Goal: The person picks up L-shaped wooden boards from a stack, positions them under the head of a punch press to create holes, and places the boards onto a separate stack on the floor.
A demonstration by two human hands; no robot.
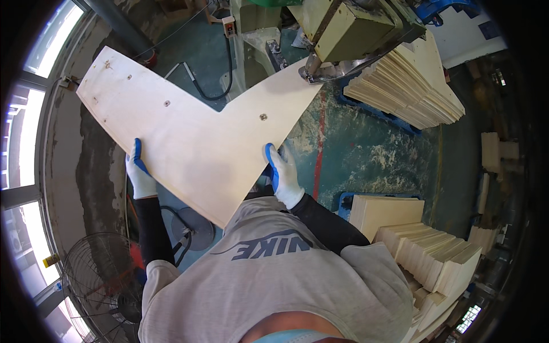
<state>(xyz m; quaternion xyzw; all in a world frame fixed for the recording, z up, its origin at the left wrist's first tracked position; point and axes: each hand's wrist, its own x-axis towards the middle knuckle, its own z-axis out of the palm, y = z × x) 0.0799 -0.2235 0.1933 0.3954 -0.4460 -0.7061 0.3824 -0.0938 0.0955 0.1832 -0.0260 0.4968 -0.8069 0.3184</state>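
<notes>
A broad, pale, V-shaped wooden panel (189, 140) was held in front of the person's torso, its notch directed away from the body and its blunt point toward the grey T-shirt (320, 274). Small round metal fittings (263, 117) were set in its upper face. The left hand (140, 174), in a white glove with blue coating, gripped the left lower edge; the right hand (283, 176), gloved alike, gripped the right lower edge. Each thumb lay along its edge, the panel pinched between thumb and fingers; the fingers were largely hidden, and whether they were spread or pressed together could not be told.

The panel's right arm reached to the metal head (320, 71) of a pale green machine (360, 37); contact at this end could not be determined. A black hose (226, 83) curved beyond the notch. At upper right, a tall stack of pale wooden boards (400, 91) rested on a blue base (407, 123); at lower right, flat pale boards (389, 212) stood beside a blue rim (345, 204), with further stacked wooden pieces (429, 260) nearer the person. Whether either blue support was a tray or a pallet was unclear. A red line (319, 154) crossed the dusty green floor (366, 157). A round wire-cage fan (103, 280) stood at lower left, near the windows (31, 137).
</notes>
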